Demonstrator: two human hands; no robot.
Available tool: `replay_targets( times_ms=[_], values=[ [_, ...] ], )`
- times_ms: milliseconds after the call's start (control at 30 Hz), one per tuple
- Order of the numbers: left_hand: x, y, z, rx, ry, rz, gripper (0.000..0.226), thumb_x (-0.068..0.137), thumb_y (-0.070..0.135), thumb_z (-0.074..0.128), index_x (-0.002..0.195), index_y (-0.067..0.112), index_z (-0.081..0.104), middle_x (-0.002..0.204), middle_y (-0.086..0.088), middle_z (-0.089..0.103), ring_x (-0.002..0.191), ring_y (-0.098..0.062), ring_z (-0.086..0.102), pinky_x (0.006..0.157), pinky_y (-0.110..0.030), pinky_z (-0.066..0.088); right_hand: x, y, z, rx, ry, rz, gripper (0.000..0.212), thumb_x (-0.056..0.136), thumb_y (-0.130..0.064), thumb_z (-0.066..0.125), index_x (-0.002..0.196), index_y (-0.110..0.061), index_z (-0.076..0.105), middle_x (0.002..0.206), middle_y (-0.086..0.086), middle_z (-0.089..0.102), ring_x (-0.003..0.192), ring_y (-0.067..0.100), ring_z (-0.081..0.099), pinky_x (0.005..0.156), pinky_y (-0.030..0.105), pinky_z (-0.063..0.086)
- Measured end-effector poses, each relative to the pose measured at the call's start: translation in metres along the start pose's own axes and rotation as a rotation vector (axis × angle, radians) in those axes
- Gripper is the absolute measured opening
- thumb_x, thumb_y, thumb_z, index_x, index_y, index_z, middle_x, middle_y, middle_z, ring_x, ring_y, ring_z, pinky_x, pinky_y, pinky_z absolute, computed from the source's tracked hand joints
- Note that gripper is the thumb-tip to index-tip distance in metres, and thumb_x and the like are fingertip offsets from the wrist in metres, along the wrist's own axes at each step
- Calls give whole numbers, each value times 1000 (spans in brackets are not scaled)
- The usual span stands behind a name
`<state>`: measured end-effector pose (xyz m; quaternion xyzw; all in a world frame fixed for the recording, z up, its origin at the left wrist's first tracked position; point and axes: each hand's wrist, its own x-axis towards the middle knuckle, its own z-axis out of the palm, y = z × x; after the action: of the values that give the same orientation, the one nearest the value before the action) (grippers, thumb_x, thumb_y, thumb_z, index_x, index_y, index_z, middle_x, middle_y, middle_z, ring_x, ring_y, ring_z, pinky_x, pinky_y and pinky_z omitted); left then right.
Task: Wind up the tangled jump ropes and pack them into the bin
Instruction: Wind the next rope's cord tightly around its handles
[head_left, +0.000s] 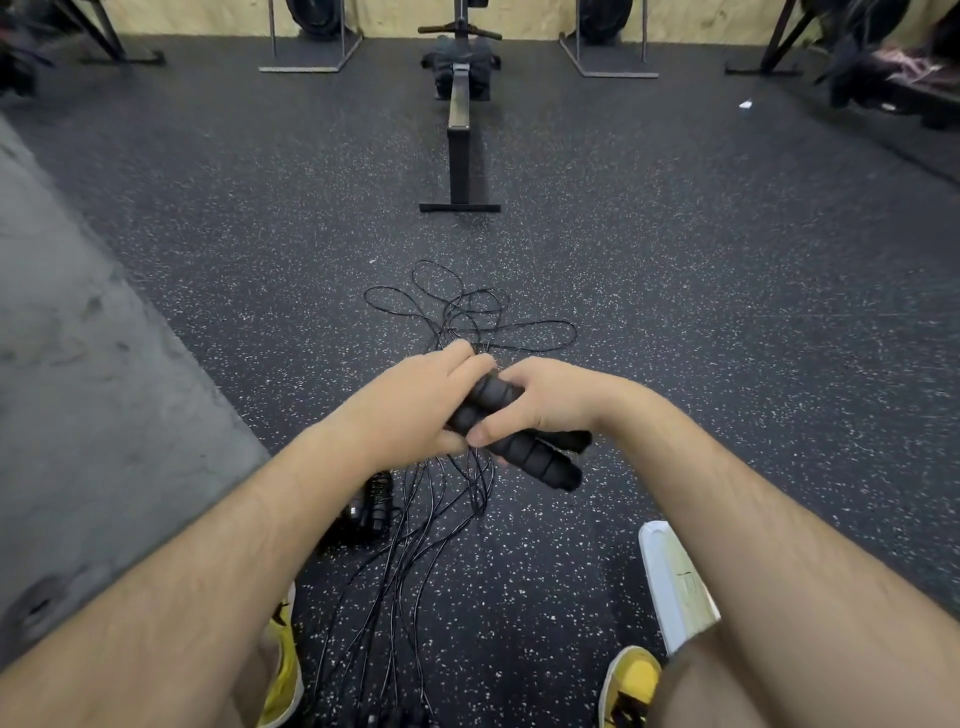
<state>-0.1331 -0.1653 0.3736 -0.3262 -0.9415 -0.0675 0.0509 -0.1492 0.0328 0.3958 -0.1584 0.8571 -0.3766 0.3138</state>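
Handles (524, 452) are best kept bunched side by side, so that the cords can be drawn in evenly and looped without fresh knots. They are gripped by both hands, closed around them: the left hand (410, 410) from the side, the right hand (540, 405) over the top. The tangled cords (452, 312) are spread on the floor (727, 312), well short of its far edge. What is judged to be the bin (670, 577) is seen beside the right leg.
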Motion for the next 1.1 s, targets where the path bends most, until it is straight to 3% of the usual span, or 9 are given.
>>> replay_targets(
  times_ms=[133, 233, 333, 400, 600, 800, 967, 1033, 1100],
  values=[
    [-6, -10, -8, -123, -42, -243, 63, 78, 32, 78, 131, 20, 45, 116, 1, 43, 93, -28, 61, 78, -41, 50, 1, 3, -3, -356, 313, -40, 72, 53, -76, 79, 112, -42, 56, 99, -17, 62, 90, 11, 62, 79, 32, 51],
    [-9, -16, -11, -202, -11, -335, 62, 78, 30, 76, 130, 20, 45, 116, 1, 44, 93, -28, 61, 81, -43, 50, 1, 6, 4, -539, 392, -115, 97, 55, -72, 80, 136, -53, 32, 116, -11, 43, 101, 15, 53, 83, 37, 49],
    [-10, -18, -12, -220, -1, -367, 63, 77, 33, 76, 130, 23, 45, 115, 4, 43, 91, -25, 60, 80, -41, 50, 8, 5, 12, -538, 482, -155, 77, 72, -38, 79, 135, -43, 36, 112, -4, 35, 98, 23, 54, 83, 39, 51],
    [-11, -17, -10, -217, 7, -366, 64, 76, 33, 76, 131, 23, 44, 114, 4, 43, 90, -25, 60, 80, -41, 50, 11, 6, 18, -507, 530, -154, 61, 75, -28, 72, 127, -34, 42, 109, -2, 34, 96, 26, 52, 83, 41, 51],
    [-10, -13, -8, -169, 9, -322, 71, 74, 37, 72, 136, 19, 42, 110, 3, 42, 96, -24, 55, 82, -38, 47, 16, 9, 25, -517, 621, -157, 54, 76, -32, 72, 122, -22, 45, 114, -1, 36, 104, 24, 39, 84, 39, 45],
    [-7, -13, -2, 88, 122, -199, 78, 72, 66, 48, 130, 13, 51, 108, -1, 53, 100, -24, 48, 83, -45, 52, 18, 4, 23, -509, 602, -167, 51, 76, -32, 71, 120, -20, 49, 113, 1, 47, 104, 26, 47, 87, 40, 46],
    [-8, -16, -2, 113, 114, -165, 115, 67, 97, 43, 148, 16, 39, 119, 1, 55, 103, -23, 54, 82, -42, 54, 15, -4, 20, -466, 640, -221, 45, 71, -23, 70, 114, -21, 56, 104, -2, 51, 102, 23, 53, 83, 32, 44],
    [-8, -17, -5, 95, 121, -185, 116, 64, 99, 43, 147, 19, 40, 117, 1, 56, 103, -24, 57, 79, -43, 55, 12, -4, 18, -333, 662, -280, 55, 71, -18, 72, 123, -22, 54, 110, -3, 52, 106, 18, 55, 90, 31, 46],
    [-7, -18, -12, 82, 140, -214, 108, 68, 96, 46, 145, 21, 42, 116, 0, 57, 104, -25, 58, 78, -44, 55, 7, -6, 16, -88, 673, -332, 89, 71, -17, 80, 147, -24, 34, 120, -5, 50, 108, 8, 56, 97, 23, 46]
  ],
)
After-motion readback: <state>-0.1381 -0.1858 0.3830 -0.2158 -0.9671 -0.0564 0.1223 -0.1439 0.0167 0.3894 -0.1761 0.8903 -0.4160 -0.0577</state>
